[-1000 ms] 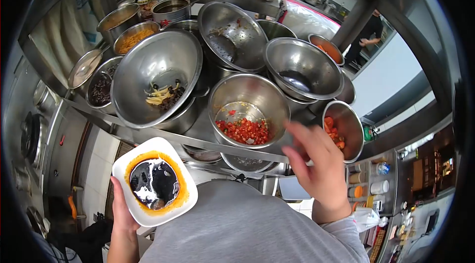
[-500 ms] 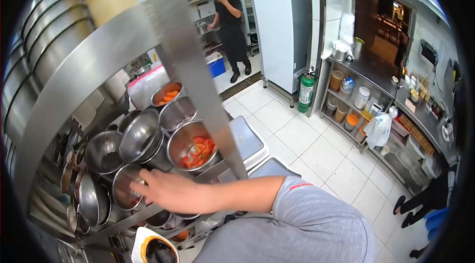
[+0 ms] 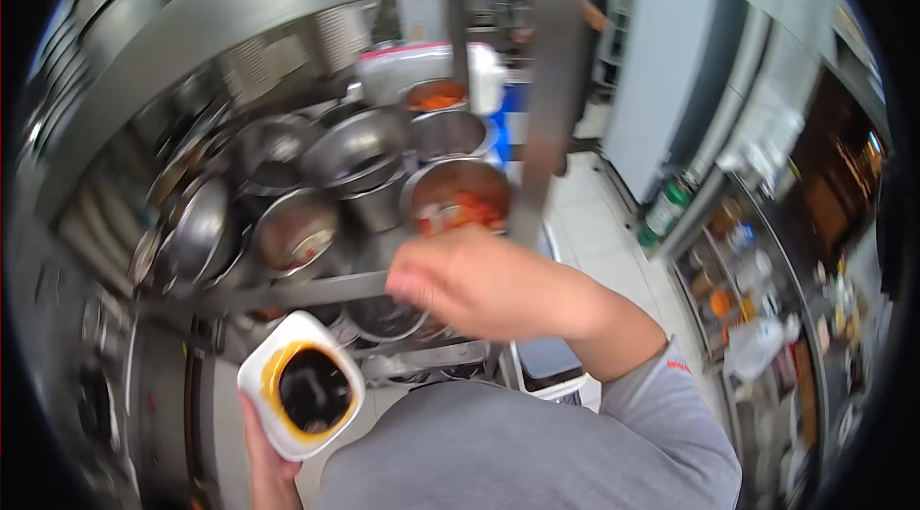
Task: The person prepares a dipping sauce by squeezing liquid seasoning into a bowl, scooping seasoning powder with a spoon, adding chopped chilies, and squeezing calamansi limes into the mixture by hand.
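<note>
No words or numbers legible, small red lettering (image 3: 678, 366) on the grey sleeve (image 3: 661, 414) up the arm from the right grip (image 3: 465, 280), too blurred to read, pale marking (image 3: 663, 215) on a green cylinder (image 3: 677, 192) well right of that grip, equally unreadable

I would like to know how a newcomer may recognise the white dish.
Find the grey shirt at the picture's bottom. Just left of it, the left hand holds the white dish. Squarish and white, it contains dark liquid, unlike the round metal bowls above.
</note>
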`<move>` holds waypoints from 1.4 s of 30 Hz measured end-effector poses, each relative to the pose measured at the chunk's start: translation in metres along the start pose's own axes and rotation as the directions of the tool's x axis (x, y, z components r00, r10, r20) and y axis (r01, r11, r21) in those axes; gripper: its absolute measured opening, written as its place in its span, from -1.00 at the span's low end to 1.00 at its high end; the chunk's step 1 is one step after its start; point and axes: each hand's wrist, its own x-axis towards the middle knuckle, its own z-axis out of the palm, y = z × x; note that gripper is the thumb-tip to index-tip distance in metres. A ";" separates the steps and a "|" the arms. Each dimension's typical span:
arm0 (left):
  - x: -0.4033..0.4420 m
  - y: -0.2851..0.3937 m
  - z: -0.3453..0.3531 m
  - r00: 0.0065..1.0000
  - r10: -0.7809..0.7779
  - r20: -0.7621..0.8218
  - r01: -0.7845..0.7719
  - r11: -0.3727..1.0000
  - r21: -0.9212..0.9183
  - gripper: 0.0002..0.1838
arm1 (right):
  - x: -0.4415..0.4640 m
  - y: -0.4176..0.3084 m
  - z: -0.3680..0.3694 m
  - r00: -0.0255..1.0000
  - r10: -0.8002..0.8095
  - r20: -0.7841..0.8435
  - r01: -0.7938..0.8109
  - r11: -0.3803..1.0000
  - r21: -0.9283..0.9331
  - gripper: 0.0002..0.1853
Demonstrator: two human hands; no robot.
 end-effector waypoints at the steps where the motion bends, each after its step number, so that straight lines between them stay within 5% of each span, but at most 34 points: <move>1: 0.003 -0.001 -0.009 1.000 -0.008 -0.014 0.008 0.999 -0.043 -0.26 | 0.018 0.011 0.016 0.997 0.001 -0.082 -0.012 0.991 -0.134 -0.64; 4: 0.006 0.003 -0.009 0.996 -0.044 0.080 0.046 0.998 -0.032 -0.23 | 0.064 0.018 0.048 0.970 0.158 -0.186 -0.227 0.862 -0.453 -0.61; 8: 0.007 0.014 0.001 0.991 -0.059 0.116 0.064 0.997 -0.034 -0.20 | 0.116 0.037 0.070 0.955 0.251 -0.157 -0.295 0.771 -0.565 -0.49; 10: 0.008 0.018 0.004 0.986 -0.067 0.151 0.076 0.996 -0.054 -0.22 | 0.133 0.055 0.074 0.896 0.438 -0.067 -0.428 0.815 -0.392 -0.57; 12: 0.009 0.022 0.004 0.981 -0.076 0.178 0.086 0.995 -0.050 -0.23 | 0.132 0.057 0.076 0.892 0.447 -0.064 -0.451 0.879 -0.156 -0.65; 14: 0.013 0.021 0.001 0.976 -0.088 0.198 0.101 0.994 -0.052 -0.25 | 0.127 0.056 0.084 0.889 0.400 -0.222 -0.408 0.913 0.009 -0.67; 16: 0.012 0.026 0.001 0.965 -0.139 0.224 0.160 0.984 -0.080 -0.27 | 0.122 0.051 0.086 0.924 0.182 -0.336 -0.255 0.949 -0.185 -0.69; 18: 0.015 0.025 0.003 0.966 -0.147 0.214 0.160 0.986 -0.042 -0.26 | 0.112 0.036 0.088 0.900 0.225 -0.373 -0.329 0.913 -0.243 -0.70; 21: 0.020 0.024 0.004 0.962 -0.170 0.215 0.172 0.985 0.010 -0.25 | 0.101 0.033 0.091 0.857 -0.174 -0.484 -0.109 0.859 -0.501 -0.70; 25: 0.022 0.024 0.013 0.955 -0.184 0.234 0.190 0.982 -0.005 -0.25 | 0.088 0.025 0.092 0.855 -0.188 -0.483 -0.105 0.850 -0.517 -0.69; 27: 0.023 0.023 0.016 0.952 -0.173 0.252 0.180 0.984 -0.006 -0.24 | 0.084 0.027 0.093 0.795 -0.361 -0.488 -0.006 0.800 -0.600 -0.68; 30: 0.020 0.027 0.022 0.942 -0.191 0.275 0.207 0.978 -0.030 -0.31 | 0.080 0.019 0.093 0.870 -0.276 -0.410 -0.040 0.788 -0.615 -0.66; 31: 0.021 0.026 0.022 0.943 -0.183 0.278 0.198 0.980 -0.026 -0.31 | 0.084 0.026 0.094 0.809 -0.414 -0.418 0.064 0.768 -0.637 -0.60; 37: 0.019 0.019 0.020 0.936 -0.229 0.269 0.254 0.965 -0.060 -0.27 | 0.081 0.015 0.088 0.784 -0.463 -0.415 0.111 0.761 -0.639 -0.59; 41: 0.021 0.023 0.020 0.933 -0.205 0.295 0.210 0.978 0.013 -0.23 | 0.084 0.015 0.086 0.849 -0.371 -0.377 0.088 0.802 -0.591 -0.59; 42: 0.022 0.023 0.021 0.931 -0.207 0.301 0.214 0.977 0.010 -0.24 | 0.087 0.012 0.083 0.880 -0.233 -0.413 0.012 0.882 -0.470 -0.63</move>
